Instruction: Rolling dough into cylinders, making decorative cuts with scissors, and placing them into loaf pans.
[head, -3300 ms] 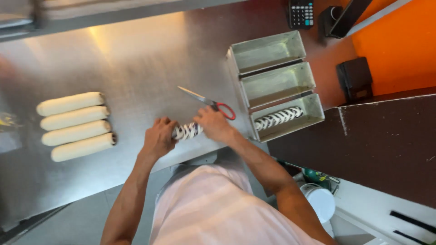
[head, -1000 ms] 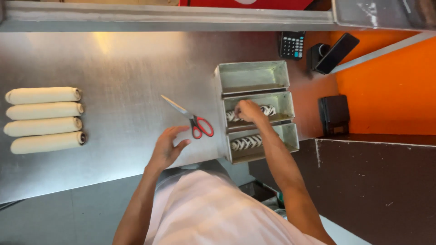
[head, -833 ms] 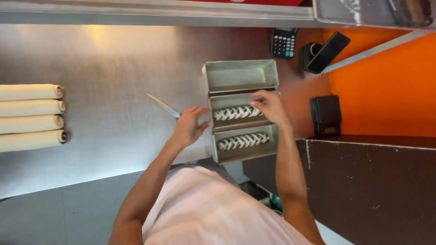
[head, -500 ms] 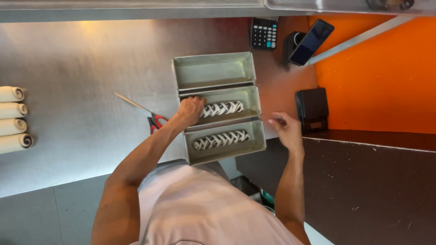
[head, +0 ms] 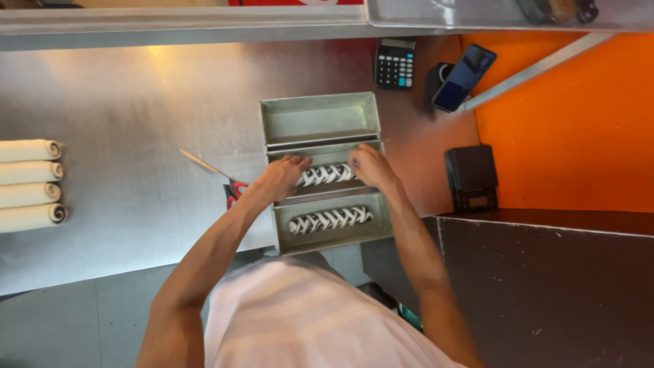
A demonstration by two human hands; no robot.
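The scene is evenly and fairly brightly lit from overhead. A warm patch of glare spreads across the steel table [head: 136, 102] up and to the left of the left hand [head: 283, 178]. Soft shadows fall just under both forearms and inside the loaf tins [head: 320, 119] beyond the right hand [head: 368, 165]. Focus is sharp near the hands; the frame's far edges bend slightly and soften.

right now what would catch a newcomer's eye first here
Both hands, left and right, press on a striped dough twist in the middle of three joined loaf tins on the steel table. A second twist lies in the near tin, and the far one is empty. Four rolled dough logs line the table's left edge, against a bright orange wall on the right.
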